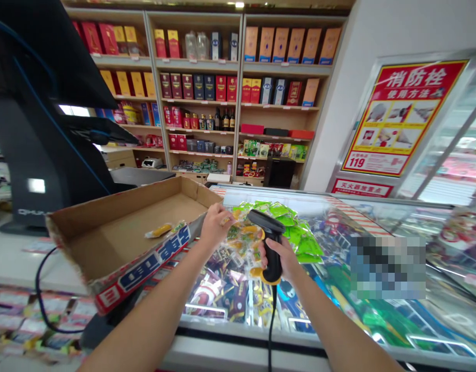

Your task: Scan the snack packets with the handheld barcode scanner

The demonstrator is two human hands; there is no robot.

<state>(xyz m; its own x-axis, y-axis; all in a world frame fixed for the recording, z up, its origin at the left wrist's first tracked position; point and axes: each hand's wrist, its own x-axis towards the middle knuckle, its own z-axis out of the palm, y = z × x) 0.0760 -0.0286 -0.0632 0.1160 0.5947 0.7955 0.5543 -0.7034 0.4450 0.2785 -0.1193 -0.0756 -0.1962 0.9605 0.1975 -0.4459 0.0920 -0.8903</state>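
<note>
My right hand [286, 258] is closed around the grip of a black handheld barcode scanner [269, 235] with a yellow base; its cord hangs down toward the bottom edge. My left hand [214, 225] pinches a bunch of clear snack packets [243, 243] with yellow and orange contents, held right in front of the scanner's head. Both hands hover over the glass lid of a chest freezer [261, 310]. A pile of green packets [295, 230] lies on the glass just behind the scanner.
A shallow open cardboard box [117, 232] with one yellow packet [160, 230] inside sits to the left on the counter. A black point-of-sale terminal [36, 134] stands at far left. Shelves of boxed goods [222, 88] fill the back wall. A red fire-hydrant poster [400, 113] hangs at right.
</note>
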